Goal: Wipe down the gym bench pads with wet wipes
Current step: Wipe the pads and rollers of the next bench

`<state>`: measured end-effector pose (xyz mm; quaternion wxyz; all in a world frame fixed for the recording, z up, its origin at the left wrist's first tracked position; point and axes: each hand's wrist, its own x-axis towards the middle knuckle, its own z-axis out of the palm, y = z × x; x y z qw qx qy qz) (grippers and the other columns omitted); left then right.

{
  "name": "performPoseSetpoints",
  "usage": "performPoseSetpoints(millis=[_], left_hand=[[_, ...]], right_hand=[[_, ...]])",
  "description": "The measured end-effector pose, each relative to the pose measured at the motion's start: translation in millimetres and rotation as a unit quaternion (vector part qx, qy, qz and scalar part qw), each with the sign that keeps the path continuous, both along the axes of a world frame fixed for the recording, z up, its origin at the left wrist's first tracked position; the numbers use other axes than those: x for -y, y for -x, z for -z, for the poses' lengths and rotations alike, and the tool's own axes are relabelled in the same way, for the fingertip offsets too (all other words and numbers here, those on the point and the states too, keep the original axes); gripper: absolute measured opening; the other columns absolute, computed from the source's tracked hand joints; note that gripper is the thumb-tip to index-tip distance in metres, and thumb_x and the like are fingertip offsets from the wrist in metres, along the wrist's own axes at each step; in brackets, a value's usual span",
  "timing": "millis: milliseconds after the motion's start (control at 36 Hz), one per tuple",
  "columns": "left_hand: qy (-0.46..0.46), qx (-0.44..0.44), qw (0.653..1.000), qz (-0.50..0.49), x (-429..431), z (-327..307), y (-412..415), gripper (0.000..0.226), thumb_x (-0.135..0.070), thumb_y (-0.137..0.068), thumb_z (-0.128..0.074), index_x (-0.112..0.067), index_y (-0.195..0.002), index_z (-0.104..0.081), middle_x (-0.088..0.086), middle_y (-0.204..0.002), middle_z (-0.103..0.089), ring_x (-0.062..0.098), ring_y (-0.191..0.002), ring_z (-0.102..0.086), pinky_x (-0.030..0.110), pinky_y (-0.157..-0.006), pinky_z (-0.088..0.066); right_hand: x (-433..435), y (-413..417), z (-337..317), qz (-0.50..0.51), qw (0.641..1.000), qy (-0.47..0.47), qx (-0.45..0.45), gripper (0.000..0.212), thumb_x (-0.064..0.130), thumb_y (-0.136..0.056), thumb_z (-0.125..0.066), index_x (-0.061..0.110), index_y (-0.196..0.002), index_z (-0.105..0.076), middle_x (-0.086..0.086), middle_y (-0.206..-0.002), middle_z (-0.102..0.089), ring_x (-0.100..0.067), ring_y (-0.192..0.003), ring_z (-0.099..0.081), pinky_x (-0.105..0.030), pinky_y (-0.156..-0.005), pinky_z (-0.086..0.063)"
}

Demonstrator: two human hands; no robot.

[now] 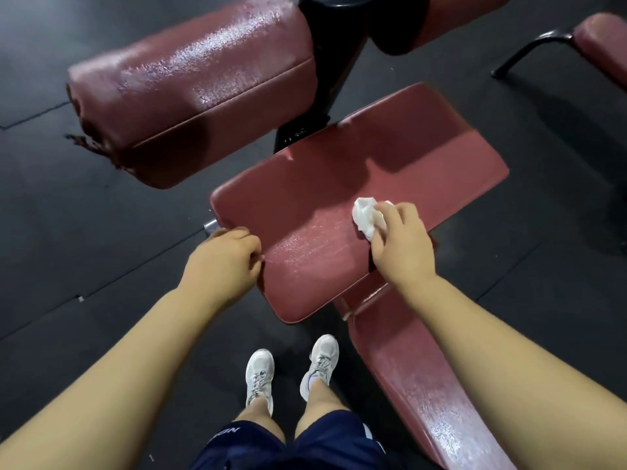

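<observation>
The right hand [402,247] presses a crumpled wet wipe [366,215] onto the red seat pad [322,198], fingers gripping it; at nine o'clock, the left hand [225,256] has its fingers curled closed on the pad's edge.

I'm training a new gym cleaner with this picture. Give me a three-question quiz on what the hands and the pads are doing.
1. True or false: the right hand presses a white wet wipe onto the flat seat pad.
2. What is the left hand doing? A) holding a spray bottle B) gripping the seat pad's left edge C) resting on the roller pad
3. Fill in: the roller pad's top looks ____ under the light.

Key:
1. True.
2. B.
3. Wet, or glistening.
</observation>
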<state>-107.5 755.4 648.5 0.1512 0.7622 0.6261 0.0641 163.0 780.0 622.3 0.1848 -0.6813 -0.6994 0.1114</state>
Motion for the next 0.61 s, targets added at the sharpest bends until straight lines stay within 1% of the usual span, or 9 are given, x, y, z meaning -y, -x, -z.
performPoseSetpoints(millis=[28, 83, 139, 222, 278, 333, 417, 500, 611], left_hand=[[-0.001, -0.004, 1.0, -0.002, -1, -1, -3, 0.008, -0.021, -0.08, -0.067, -0.013, -0.078, -0.066, 0.002, -0.08, -0.06, 0.03, -0.081, -0.057, 0.034, -0.069, -0.048], [-0.001, -0.01, 1.0, -0.013, -2, -2, -8, 0.009, -0.023, -0.081, -0.067, -0.014, -0.082, -0.066, 0.001, -0.081, -0.059, 0.031, -0.084, -0.056, 0.034, -0.069, -0.048], [0.001, -0.018, 1.0, -0.021, -2, -3, -12, 0.011, -0.026, -0.082, -0.066, -0.015, -0.085, -0.066, 0.001, -0.083, -0.059, 0.031, -0.087, -0.056, 0.035, -0.068, -0.048], [-0.004, -0.036, 0.999, -0.026, -3, -4, -20, 0.014, -0.027, -0.08, -0.067, -0.013, -0.085, -0.067, 0.005, -0.085, -0.058, 0.036, -0.087, -0.056, 0.037, -0.063, -0.049], [0.0, -0.039, 0.999, -0.031, -4, -4, -27, 0.017, -0.027, -0.079, -0.069, -0.011, -0.085, -0.067, 0.008, -0.087, -0.057, 0.038, -0.086, -0.055, 0.041, -0.065, -0.052], [0.004, -0.037, 0.999, -0.034, -8, -4, -35, 0.019, -0.028, -0.078, -0.07, -0.011, -0.088, -0.068, 0.01, -0.09, -0.057, 0.038, -0.087, -0.053, 0.044, -0.067, -0.053], [0.004, -0.037, 0.999, -0.022, -14, -3, -50, 0.024, -0.029, -0.079, -0.069, -0.012, -0.095, -0.069, 0.009, -0.096, -0.058, 0.036, -0.088, -0.051, 0.046, -0.071, -0.053], [0.008, -0.022, 1.0, -0.007, -20, -3, -68, 0.028, -0.029, -0.079, -0.07, -0.013, -0.102, -0.067, 0.008, -0.105, -0.058, 0.033, -0.091, -0.05, 0.047, -0.075, -0.052], [0.01, -0.003, 1.0, 0.012, -30, -4, -91, 0.03, -0.029, -0.081, -0.068, -0.014, -0.107, -0.065, 0.003, -0.115, -0.057, 0.03, -0.104, -0.049, 0.041, -0.082, -0.051]], right_hand=[[1, 5, 0, 0.027, 1.0, 0.009, -0.011, 0.04, 0.019, -0.085, -0.049, 0.013, -0.124, -0.057, -0.017, -0.111, -0.052, -0.037, -0.085, -0.055, -0.042, -0.068, -0.049], [9, 18, -1, 0.042, 0.998, 0.024, -0.033, 0.04, 0.018, -0.085, -0.052, 0.015, -0.124, -0.059, -0.014, -0.112, -0.051, -0.036, -0.086, -0.057, -0.041, -0.069, -0.05], [22, 32, 0, -0.026, 0.999, 0.011, -0.046, 0.036, 0.024, -0.082, -0.05, 0.013, -0.113, -0.065, -0.014, -0.101, -0.055, -0.036, -0.074, -0.059, -0.039, -0.059, -0.052], [44, 37, -1, -0.209, 0.976, 0.021, -0.05, 0.035, 0.027, -0.079, -0.046, 0.015, -0.106, -0.064, -0.012, -0.091, -0.055, -0.033, -0.067, -0.056, -0.034, -0.048, -0.048], [44, 24, -5, -0.29, 0.955, 0.05, -0.025, 0.029, 0.027, -0.081, -0.046, 0.022, -0.108, -0.055, -0.009, -0.092, -0.053, -0.031, -0.069, -0.055, -0.033, -0.047, -0.048], [27, -1, -5, -0.297, 0.954, 0.041, 0.015, 0.023, 0.025, -0.085, -0.048, 0.026, -0.107, -0.053, -0.007, -0.093, -0.055, -0.031, -0.073, -0.058, -0.035, -0.052, -0.051], [-13, -51, -3, -0.225, 0.974, 0.009, 0.032, 0.031, 0.024, -0.076, -0.046, 0.022, -0.106, -0.056, -0.016, -0.093, -0.058, -0.034, -0.066, -0.06, -0.033, -0.046, -0.047], [-51, -100, -4, -0.024, 0.999, -0.015, 0.032, 0.03, 0.022, -0.082, -0.05, 0.015, -0.106, -0.066, -0.019, -0.106, -0.054, -0.04, -0.078, -0.06, -0.04, -0.062, -0.049], [-70, -116, 0, 0.155, 0.988, 0.018, 0.009, 0.029, 0.011, -0.085, -0.052, 0.019, -0.111, -0.063, -0.013, -0.114, -0.046, -0.037, -0.087, -0.055, -0.039, -0.073, -0.045]])
